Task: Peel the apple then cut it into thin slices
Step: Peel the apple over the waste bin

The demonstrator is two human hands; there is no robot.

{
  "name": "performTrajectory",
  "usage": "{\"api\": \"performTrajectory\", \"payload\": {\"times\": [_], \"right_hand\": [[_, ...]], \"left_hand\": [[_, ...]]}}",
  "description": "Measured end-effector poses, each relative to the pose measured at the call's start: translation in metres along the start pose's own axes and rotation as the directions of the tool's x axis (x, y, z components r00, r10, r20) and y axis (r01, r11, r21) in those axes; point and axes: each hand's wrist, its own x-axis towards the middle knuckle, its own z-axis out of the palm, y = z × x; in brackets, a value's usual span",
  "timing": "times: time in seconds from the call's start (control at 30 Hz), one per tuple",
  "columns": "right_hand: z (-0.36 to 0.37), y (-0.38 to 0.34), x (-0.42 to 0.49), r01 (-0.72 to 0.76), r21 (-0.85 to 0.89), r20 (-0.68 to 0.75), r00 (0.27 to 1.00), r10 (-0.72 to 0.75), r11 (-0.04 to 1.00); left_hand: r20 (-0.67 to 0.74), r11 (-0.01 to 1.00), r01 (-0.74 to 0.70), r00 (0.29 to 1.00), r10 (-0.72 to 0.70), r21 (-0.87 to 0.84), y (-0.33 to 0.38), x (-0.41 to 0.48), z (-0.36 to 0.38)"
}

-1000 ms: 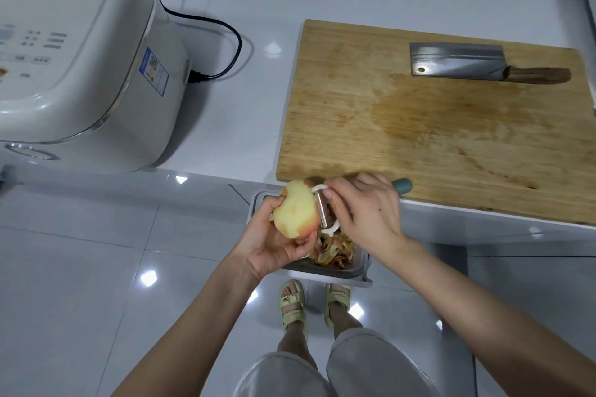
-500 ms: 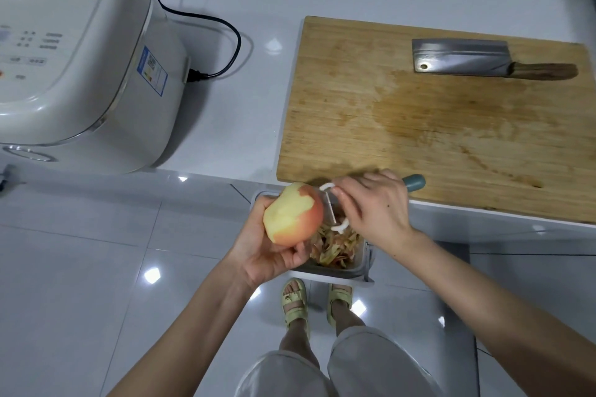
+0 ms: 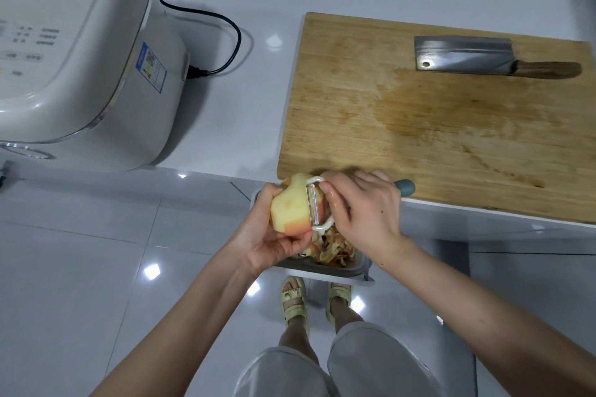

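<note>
My left hand grips a mostly peeled apple from below, just off the counter's front edge; pale flesh faces up and some red skin shows at its bottom. My right hand holds a white Y-peeler with a teal handle end, its blade lying against the apple's right side. A cleaver with a wooden handle lies flat at the far right of the wooden cutting board.
A grey bin holding peelings hangs below the hands at the counter edge. A white rice cooker with a black power cord fills the counter's left. My feet in green sandals stand on the tiled floor below.
The apple has been turned in my left hand, showing more peeled flesh. The peeler, off the fruit half a second ago, is back against the apple's right side.
</note>
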Motion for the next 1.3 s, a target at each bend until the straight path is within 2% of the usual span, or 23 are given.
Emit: {"api": "performTrajectory", "payload": {"times": [0.1, 0.2, 0.3, 0.43, 0.53, 0.67, 0.87, 0.93, 1.03, 1.13, 1.2, 1.3], "right_hand": [[0.002, 0.003, -0.003, 0.003, 0.039, 0.0, 1.0, -0.003, 0.999], [0.006, 0.026, -0.016, -0.052, 0.004, 0.077, 0.996, 0.051, 0.999], [0.014, 0.031, -0.03, -0.155, -0.01, 0.154, 0.976, 0.155, 0.988], [0.01, 0.008, -0.019, -0.266, 0.056, 0.083, 0.962, 0.261, 0.962], [0.002, -0.005, -0.007, -0.222, 0.084, 0.038, 0.975, 0.22, 0.971], [0.003, -0.013, 0.003, -0.122, 0.06, 0.088, 0.989, 0.117, 0.991], [0.001, 0.0, 0.02, 0.111, 0.134, 0.16, 0.978, -0.132, 0.985], [0.003, 0.002, 0.021, 0.141, 0.179, 0.173, 0.97, -0.172, 0.974], [0.006, 0.015, 0.013, 0.101, 0.224, 0.196, 0.97, -0.146, 0.969], [0.013, 0.03, -0.004, 0.091, 0.167, 0.255, 0.958, -0.132, 0.982], [0.02, 0.029, -0.013, 0.02, 0.159, 0.307, 0.949, -0.069, 0.987], [0.024, 0.02, -0.017, -0.108, 0.136, 0.376, 0.925, 0.049, 0.985]], "left_hand": [[0.011, 0.998, 0.066, 0.998, -0.066, 0.0, -0.004, -0.002, -0.001], [0.092, 0.987, 0.125, 0.989, -0.116, -0.099, -0.001, -0.012, -0.004], [0.141, 0.995, 0.082, 0.987, -0.072, -0.065, 0.01, -0.02, -0.004], [0.073, 1.0, -0.008, 0.997, 0.008, 0.008, 0.007, -0.012, -0.01], [0.023, 0.999, -0.042, 0.999, 0.041, 0.034, 0.001, -0.006, -0.019], [0.039, 0.994, -0.051, 0.998, 0.047, 0.1, 0.0, -0.005, -0.019], [0.079, 0.966, -0.02, 0.997, 0.0, 0.258, 0.004, -0.009, -0.027], [0.083, 0.957, -0.004, 0.996, -0.021, 0.29, 0.004, -0.01, -0.028], [0.134, 0.959, 0.017, 0.989, -0.057, 0.283, 0.004, -0.013, -0.032], [0.242, 0.981, 0.001, 0.969, -0.048, 0.192, 0.012, -0.018, -0.033], [0.273, 0.983, -0.042, 0.962, -0.009, 0.181, 0.02, -0.019, -0.029], [0.246, 0.975, -0.084, 0.969, 0.031, 0.206, 0.027, -0.02, -0.026]]}}
